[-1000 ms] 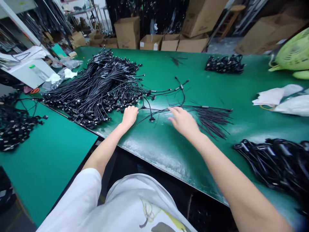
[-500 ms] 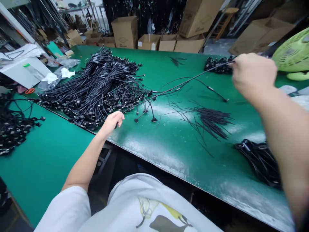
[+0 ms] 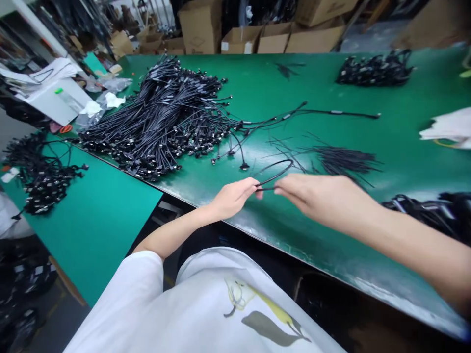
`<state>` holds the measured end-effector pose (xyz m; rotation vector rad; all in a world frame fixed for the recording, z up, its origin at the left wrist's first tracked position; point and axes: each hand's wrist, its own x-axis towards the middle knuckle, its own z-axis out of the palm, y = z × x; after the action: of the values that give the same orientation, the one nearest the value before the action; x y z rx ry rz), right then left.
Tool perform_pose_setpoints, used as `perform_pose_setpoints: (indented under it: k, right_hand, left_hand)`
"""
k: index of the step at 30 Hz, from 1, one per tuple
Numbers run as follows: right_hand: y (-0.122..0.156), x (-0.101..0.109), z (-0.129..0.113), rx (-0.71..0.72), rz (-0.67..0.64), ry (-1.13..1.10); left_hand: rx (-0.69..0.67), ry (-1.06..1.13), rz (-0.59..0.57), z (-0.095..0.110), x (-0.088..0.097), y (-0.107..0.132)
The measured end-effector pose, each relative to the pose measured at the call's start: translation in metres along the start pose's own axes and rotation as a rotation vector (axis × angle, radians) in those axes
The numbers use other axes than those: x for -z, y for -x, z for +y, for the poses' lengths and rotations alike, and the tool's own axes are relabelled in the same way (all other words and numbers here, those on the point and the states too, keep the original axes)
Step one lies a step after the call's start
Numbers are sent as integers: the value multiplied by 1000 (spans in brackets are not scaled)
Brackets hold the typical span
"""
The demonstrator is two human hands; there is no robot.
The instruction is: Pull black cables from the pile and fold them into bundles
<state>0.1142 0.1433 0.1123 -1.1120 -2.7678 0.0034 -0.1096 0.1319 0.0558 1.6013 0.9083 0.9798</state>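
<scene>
A black cable [image 3: 281, 172] bends in a loop between my hands, above the near part of the green table [image 3: 257, 215]. My left hand [image 3: 235, 197] is closed on it, thumb and fingers pinching. Just to the right, my right hand [image 3: 320, 196] grips the same cable with its fingertips; the cable's ends are hidden in the hands. Behind them lies a loose bunch of thin black ties [image 3: 346, 159]. A large heap of black cables [image 3: 162, 117] with connectors covers the table to the left. A few cables [image 3: 312, 112] stretch out from the heap to the right.
Bundled black cables [image 3: 375, 69] lie at the back right, and coiled cables [image 3: 437, 211] at the near right. A white cloth [image 3: 451, 128] rests at the right. Another cable pile [image 3: 51, 171] sits on the left table. Cardboard boxes [image 3: 241, 40] stand behind the far edge.
My hands were far apart with the cable stretched between them. The right hand has come left and toward me, the left hand has moved right, and the cable is now looped. The view shifted.
</scene>
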Motion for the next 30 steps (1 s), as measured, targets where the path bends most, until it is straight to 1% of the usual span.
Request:
perform_pose_setpoints:
  k: [1, 3, 5, 7, 8, 9, 11, 13, 14, 15, 16, 18, 20, 21, 24, 26, 28, 30]
  right_hand:
    - [-3, 7, 2, -39, 20, 35]
    - [-6, 18, 18, -131, 21, 65]
    - [-1, 19, 41, -227, 23, 32]
    - [12, 11, 62, -326, 28, -25]
    - [19, 5, 71, -376, 33, -55]
    - [28, -3, 77, -414, 40, -87]
    - [43, -18, 82, -425, 70, -135]
    - [56, -30, 74, -341, 142, -128]
    - [61, -33, 65, -277, 191, -83]
    - [65, -33, 54, -203, 240, -14]
    - [67, -32, 41, -123, 281, 66]
    - [68, -25, 13, 43, 313, 175]
    - [65, -15, -10, 175, 307, 172]
    - [63, -11, -18, 207, 305, 147]
    - [59, -4, -29, 217, 294, 71]
    - [58, -6, -31, 218, 254, 19]
    - [57, -12, -33, 225, 195, -27]
    - [53, -19, -37, 228, 126, -80]
  left_hand:
    - [38, 34, -69, 4, -4, 4]
    - [127, 165, -137, 10, -5, 11]
    - [217, 304, -170, 14, 4, 16]
    - [313, 450, -188, 17, 19, 19]
    - [354, 533, -162, 19, 28, 21]
    - [383, 623, -109, 22, 37, 23]
    - [387, 792, 62, 27, 52, 26]
    - [324, 898, 250, 34, 61, 26]
    - [286, 920, 314, 36, 63, 25]
    - [253, 922, 348, 38, 62, 23]
    - [234, 907, 352, 39, 59, 20]
    - [253, 838, 295, 37, 49, 14]
    - [305, 756, 242, 32, 36, 9]
    - [323, 730, 240, 29, 31, 7]
    - [318, 718, 300, 22, 23, 3]
    - [310, 726, 328, 19, 22, 2]
    - [324, 715, 317, 16, 20, 0]
    - [332, 665, 273, 14, 13, 0]
